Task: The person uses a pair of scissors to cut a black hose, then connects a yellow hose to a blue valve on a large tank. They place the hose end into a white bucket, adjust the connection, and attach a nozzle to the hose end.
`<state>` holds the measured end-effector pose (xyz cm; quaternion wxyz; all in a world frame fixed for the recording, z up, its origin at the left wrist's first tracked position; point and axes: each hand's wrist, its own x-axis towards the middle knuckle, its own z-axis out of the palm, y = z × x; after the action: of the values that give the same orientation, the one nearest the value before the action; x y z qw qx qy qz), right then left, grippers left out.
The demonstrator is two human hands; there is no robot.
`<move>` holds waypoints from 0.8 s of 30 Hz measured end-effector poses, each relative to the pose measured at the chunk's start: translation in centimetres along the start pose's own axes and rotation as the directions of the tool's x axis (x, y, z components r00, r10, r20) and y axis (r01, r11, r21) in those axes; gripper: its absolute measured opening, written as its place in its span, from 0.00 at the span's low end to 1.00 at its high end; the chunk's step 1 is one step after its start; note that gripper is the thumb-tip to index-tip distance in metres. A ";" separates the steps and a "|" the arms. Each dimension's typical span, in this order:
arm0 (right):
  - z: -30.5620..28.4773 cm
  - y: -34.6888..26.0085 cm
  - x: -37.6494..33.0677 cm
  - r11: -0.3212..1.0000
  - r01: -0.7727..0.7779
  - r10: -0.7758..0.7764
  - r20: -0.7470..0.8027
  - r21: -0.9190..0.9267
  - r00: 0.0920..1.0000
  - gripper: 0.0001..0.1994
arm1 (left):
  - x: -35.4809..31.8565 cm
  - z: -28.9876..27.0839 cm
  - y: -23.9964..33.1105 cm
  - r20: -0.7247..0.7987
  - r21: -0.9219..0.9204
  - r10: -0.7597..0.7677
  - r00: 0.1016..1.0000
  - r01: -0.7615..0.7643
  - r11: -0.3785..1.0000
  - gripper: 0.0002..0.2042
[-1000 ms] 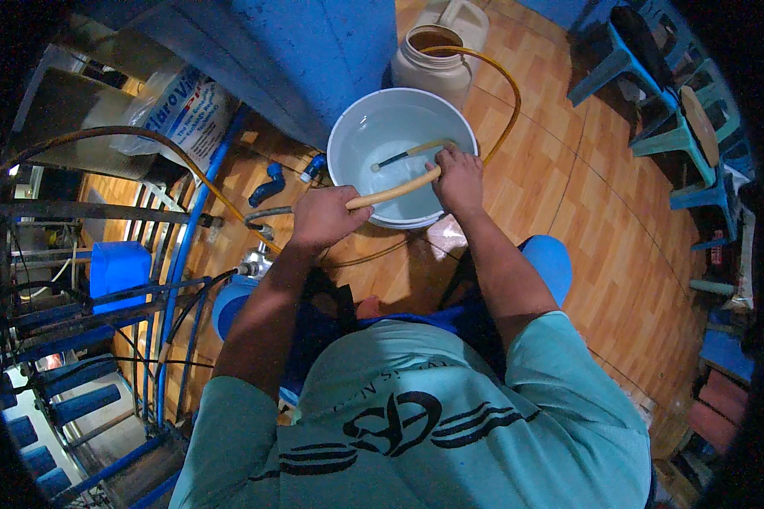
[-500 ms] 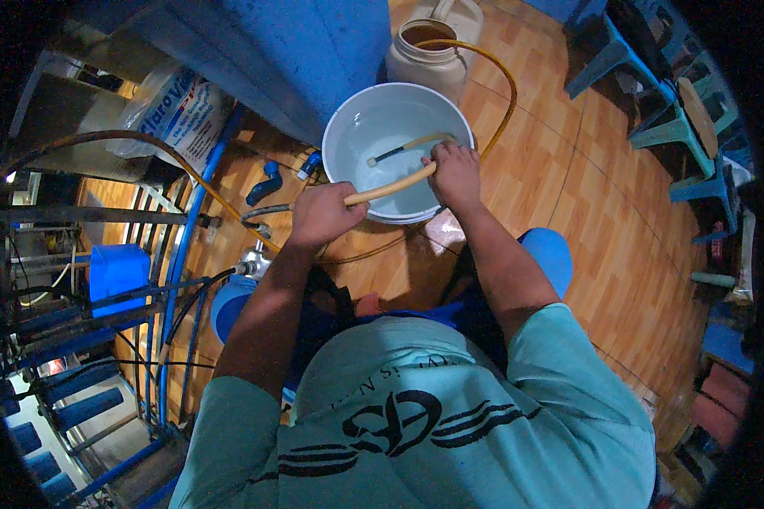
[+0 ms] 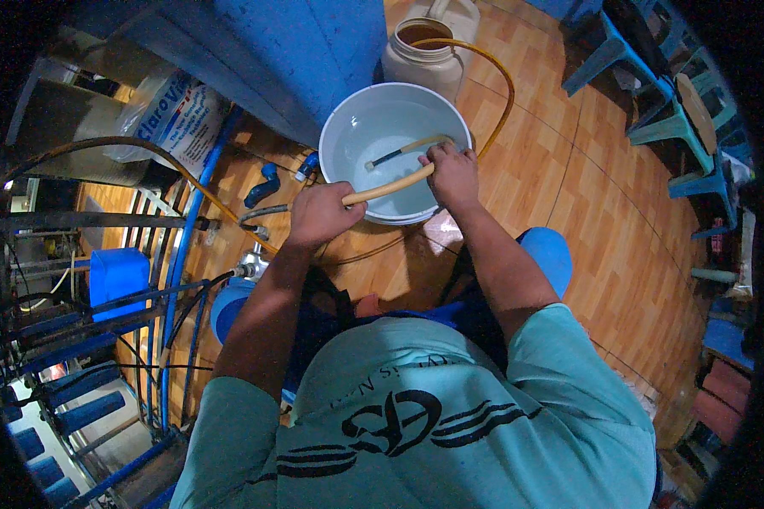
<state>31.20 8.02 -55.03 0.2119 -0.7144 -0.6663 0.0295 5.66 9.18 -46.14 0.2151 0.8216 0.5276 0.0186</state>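
Note:
A tan hose (image 3: 390,187) stretches between my two hands over the near part of a white bucket (image 3: 325,161). My left hand (image 3: 321,212) is closed round the hose at the bucket's near left side. Close to the bucket's right rim, my right hand (image 3: 452,174) grips the same hose farther along. Clear liquid (image 3: 369,119) partly fills the bucket. The hose's end fitting (image 3: 371,165), with a dark section beside it, lies in the bucket. To the left of my left hand a grey hose piece (image 3: 267,210) runs toward a metal fitting (image 3: 252,265).
Behind the bucket stands an open white jug (image 3: 424,64) with an amber hose (image 3: 508,76) curving from it. Blue pipe elbows (image 3: 263,187) lie on the wood-patterned floor at left. A pipe rack (image 3: 165,288) fills the left side; blue stools (image 3: 611,55) stand at far right.
My hands keep their grip on the hose and hardly move. The surroundings shift slightly with a small head movement.

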 end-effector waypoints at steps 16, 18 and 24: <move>0.3 -0.2 -0.1 0.999 0.020 -0.021 -0.029 -0.032 0.999 0.08 | -2.6 -3.2 -7.7 -0.265 0.194 0.342 0.902 -0.297 0.935 0.28; 0.1 0.1 -0.2 1.000 0.002 -0.003 -0.021 -0.028 1.000 0.08 | -4.6 -5.4 -8.9 -0.333 0.142 0.242 0.911 -0.205 0.968 0.25; 0.2 -0.1 0.0 1.000 -0.008 0.008 0.007 0.001 1.000 0.07 | -9.5 -5.0 -17.0 -0.469 -0.066 -0.128 0.874 0.110 0.992 0.21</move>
<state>30.99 8.09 -55.19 0.2097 -0.7167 -0.6642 0.0331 -14.43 8.53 -46.14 0.0962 0.7543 0.6130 0.2145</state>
